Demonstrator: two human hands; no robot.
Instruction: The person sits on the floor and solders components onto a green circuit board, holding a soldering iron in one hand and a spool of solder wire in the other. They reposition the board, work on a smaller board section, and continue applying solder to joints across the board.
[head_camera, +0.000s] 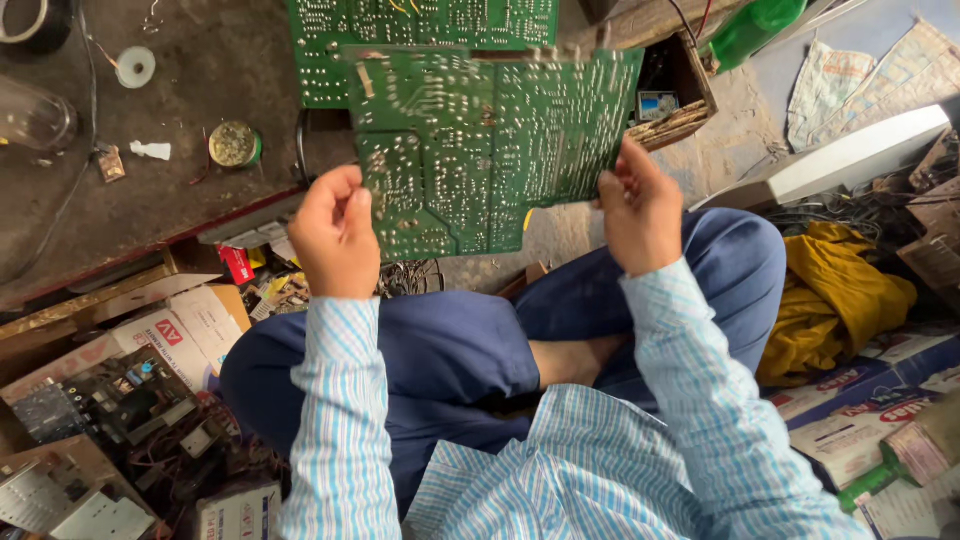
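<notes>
A green printed circuit board (490, 140) is held up in front of me, solder side facing me, tilted slightly. My left hand (335, 235) grips its left edge and my right hand (640, 210) grips its right edge. Both arms wear a light blue striped shirt. Behind the held board, a second green circuit board (330, 45) lies on the low dark workbench (200, 90). My crossed legs in blue trousers (450, 350) are below the board.
On the workbench lie a round tin (235, 145), a solder roll (135, 67) and a glass jar (30, 115). Cardboard boxes with electronic scrap (130, 410) sit at lower left. A yellow cloth (835, 300), a white panel (850, 155) and printed cartons (880, 400) lie right.
</notes>
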